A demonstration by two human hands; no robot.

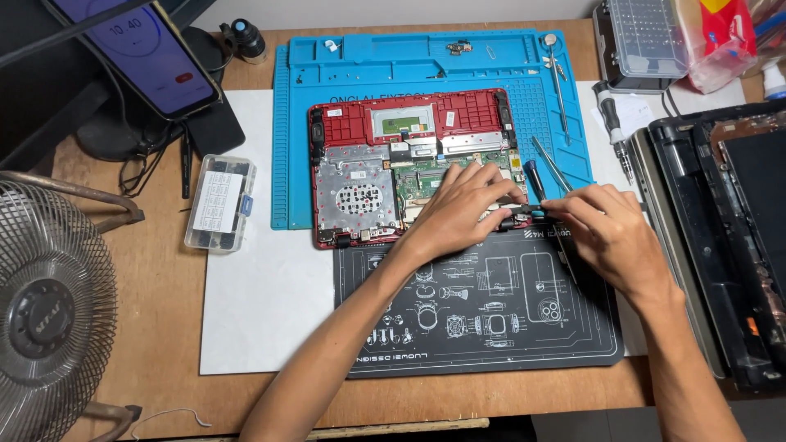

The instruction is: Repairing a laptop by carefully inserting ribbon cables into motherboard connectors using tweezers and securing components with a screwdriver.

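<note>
Head view, everything placed rel. to the opened red laptop (385, 160), which lies bottom-cover off, board and metal shields showing, on a blue silicone work mat (426, 61).

Left hand (463, 209): palm down on the laptop's near right corner, fingers spread and lightly curled, pressing on the board/hinge area. Not wrapped round anything I can make out; tips touch the chassis edge.

Right hand (610, 229): just right of the laptop's near right corner, fingers pinched shut on a small screwdriver (524, 217) w/ black shaft and blue collar, lying roughly level, tip pointing left toward the left hand's fingertips at the laptop's edge. Exact contact pt of the tip hidden by the fingers.

Near side of the laptop, touching its front edge: black mat w/ white line drawings (491, 311), under both forearms. Beneath that, a white sheet (254, 278) on the wooden table (164, 327).

Right of the laptop, on the blue mat: tweezers (550, 164) and a long thin metal tool (558, 82). Further right: a black-handled screwdriver (610, 123), then a second dismantled dark laptop (729, 237). Far right beyond it: a clear-lidded bit case (643, 41).

Left of the laptop: clear plastic parts box (219, 203). Far left: a phone on a stand (147, 49), screen lit, and nearer the viewer a metal fan (49, 311).
</note>
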